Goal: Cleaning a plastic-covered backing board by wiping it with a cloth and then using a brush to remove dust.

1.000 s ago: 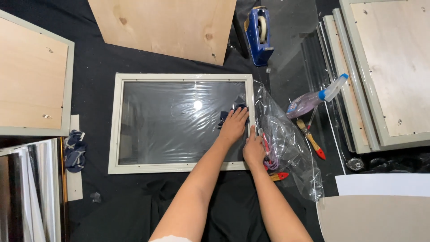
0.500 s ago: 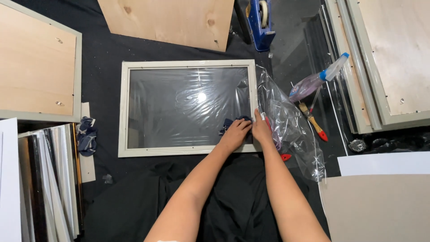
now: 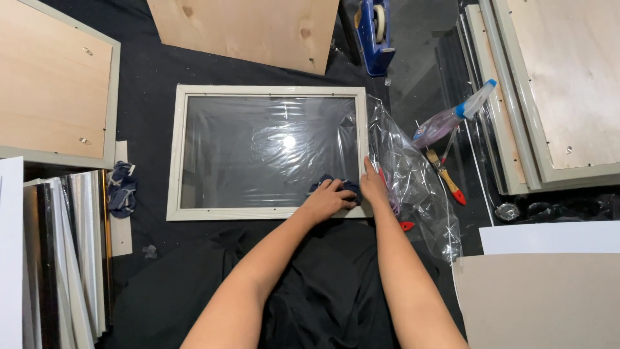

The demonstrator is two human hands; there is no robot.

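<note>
the left hand (image 3: 326, 201) presses a dark blue cloth (image 3: 341, 187) onto the glass of a pale picture frame (image 3: 266, 90) at its lower right corner; the right hand (image 3: 372, 185) rests on the frame's right edge, beside crumpled clear plastic wrap (image 3: 416, 187).

I'm seeing a pale grey-green picture frame (image 3: 268, 90) lying flat on the black cloth (image 3: 148, 77), long sides running left to right, glass facing up and glaring with a ceiling light and crinkled reflections. A small dark blue rag (image 3: 336, 187) is sitting bunched on the glass at the frame's lower right corner. Clear plastic wrap (image 3: 420, 187) is trailing crumpled off the frame's right edge onto the cloth.
</note>
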